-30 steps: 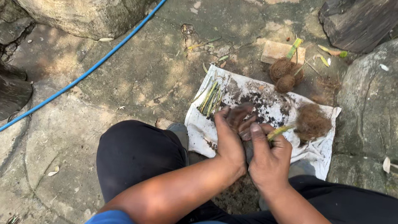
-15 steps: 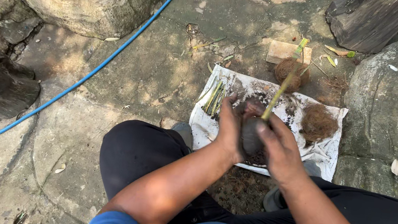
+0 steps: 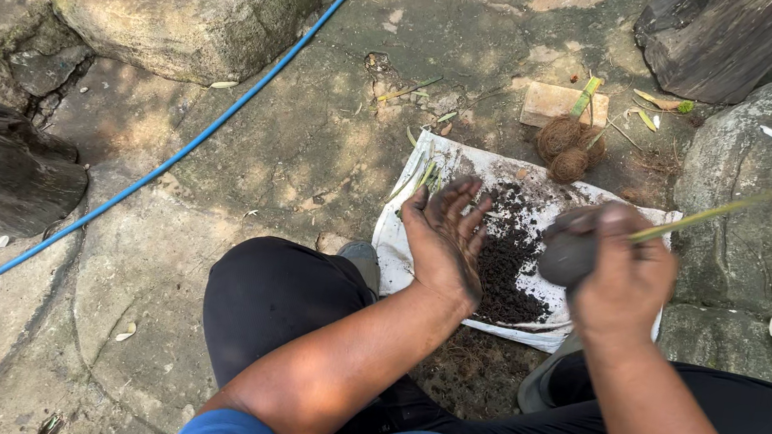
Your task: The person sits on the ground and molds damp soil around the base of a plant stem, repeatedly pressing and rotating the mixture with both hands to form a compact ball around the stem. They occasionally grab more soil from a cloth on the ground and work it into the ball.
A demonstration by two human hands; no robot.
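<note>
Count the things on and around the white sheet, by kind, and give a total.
Dark round soil ball with a green stem, held in the right hand: 1
Brown fibrous root balls beyond the sheet: 2
White plastic sheet: 1
Pale flat brick: 1
Blue hose: 1
Total: 6

No labels, signs or screens showing. Only package-like item: a white sack (image 3: 422, 241), opened flat, lying on the stone ground just ahead of the knees, rectangular, edges curling, carrying a heap of dark soil (image 3: 508, 261).
</note>
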